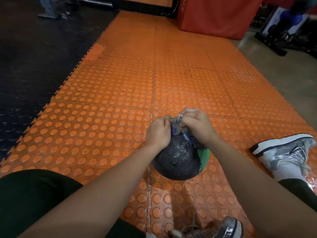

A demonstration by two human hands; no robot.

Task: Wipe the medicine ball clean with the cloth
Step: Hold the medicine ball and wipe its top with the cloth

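Note:
A black, rough-textured medicine ball point(178, 158) with a green panel on its right side rests on the orange studded floor mat point(109, 103) between my legs. A small crumpled cloth point(176, 126), blue and pale, sits bunched at the ball's far top. My left hand point(158, 132) grips the cloth's left part with curled fingers. My right hand point(195, 124) grips its right part, knuckles up. Both hands are pressed together above the ball, and most of the cloth is hidden between them.
My silver and white shoes lie at right point(288, 152) and at the bottom edge point(214, 229). Black rubber flooring point(37, 57) borders the mat on the left. A red padded box point(216, 14) and dark gym equipment point(288, 36) stand at the far right.

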